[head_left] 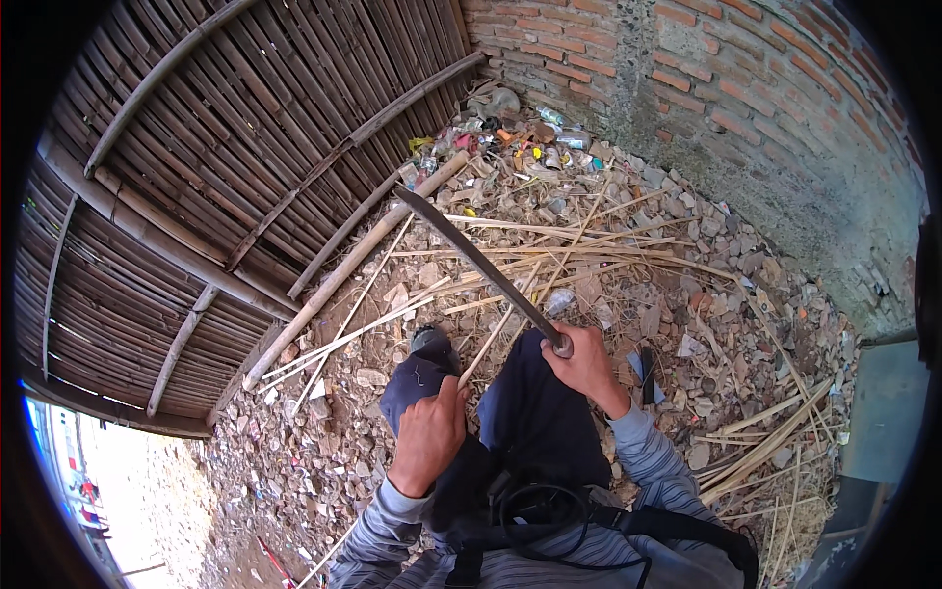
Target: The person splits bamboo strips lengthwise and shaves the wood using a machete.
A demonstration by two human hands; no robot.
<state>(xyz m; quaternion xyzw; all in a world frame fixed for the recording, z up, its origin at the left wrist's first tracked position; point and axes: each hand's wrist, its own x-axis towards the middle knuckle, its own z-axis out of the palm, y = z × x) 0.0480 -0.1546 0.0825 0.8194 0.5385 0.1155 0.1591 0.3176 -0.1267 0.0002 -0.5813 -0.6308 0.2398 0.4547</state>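
Note:
My right hand (586, 371) is closed round the handle of a machete (481, 263). Its long dark blade slants up and to the left, with the tip near a bamboo pole. My left hand (432, 437) pinches a thin bamboo strip (487, 348) in front of my left knee. From the fingers the strip runs up and right, passing below the blade toward other strips on the ground. Whether blade and strip touch, I cannot tell. Several pale bamboo strips (549, 257) lie crossed beyond my knees. On the rubble by my right wrist rests a dark, narrow object (648, 375).
A bamboo-slat wall (294, 108) rises at the left, with a thick bamboo pole (358, 265) along its foot. Ahead and right stands a brick wall (726, 83). Litter (549, 142) fills the far corner. More split bamboo (770, 447) lies at the right. Stony rubble covers the ground.

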